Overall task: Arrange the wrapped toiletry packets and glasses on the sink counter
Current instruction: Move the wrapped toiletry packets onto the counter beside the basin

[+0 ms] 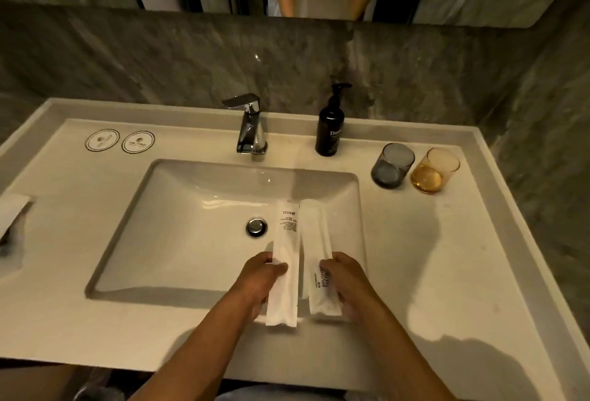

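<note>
White packets: two long wrapped packets, left packet (283, 260) and right packet (319, 257), are held side by side above the basin (178, 209), not yet on the counter (447, 273).
Left hand (258, 279): closed around the left packet.
Right hand (346, 282): closed around the right packet.
Glasses: grey glass (392, 166) and amber glass (434, 170) stand touching, right of the basin, seemingly placed.
Progress: packets likely remain to set down.
Behind basin: tap (250, 126), black pump bottle (330, 126).

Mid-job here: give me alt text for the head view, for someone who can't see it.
Over a white sink basin, the left hand and right hand each hold a long white wrapped packet, left packet beside right packet. A grey glass and amber glass stand together right of the black pump bottle.
</note>
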